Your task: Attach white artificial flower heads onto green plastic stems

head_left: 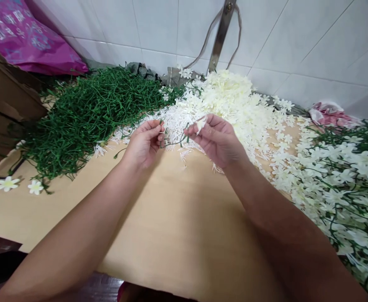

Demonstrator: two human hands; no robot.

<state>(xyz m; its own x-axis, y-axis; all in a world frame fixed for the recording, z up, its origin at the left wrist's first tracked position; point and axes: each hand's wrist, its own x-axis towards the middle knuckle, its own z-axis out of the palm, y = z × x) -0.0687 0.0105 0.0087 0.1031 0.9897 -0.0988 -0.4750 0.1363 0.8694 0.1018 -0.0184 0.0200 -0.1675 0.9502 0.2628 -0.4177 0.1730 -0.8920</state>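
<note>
Tiled wall (158,25) ahead; our left hand (144,142) pinching green stem (181,144), our right hand (223,140) pinching white flower (200,124); slack grip could drop it into flower heap (230,90).

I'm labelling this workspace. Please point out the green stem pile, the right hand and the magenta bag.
Green stem pile (100,109): head view, middle of the heap.
Right hand (220,141): head view, middle of the hand.
Magenta bag (34,42): head view, its printed side.

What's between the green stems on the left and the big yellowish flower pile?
In the head view, mostly thin white strands lie between the green stems and the yellowish flower pile.
</note>
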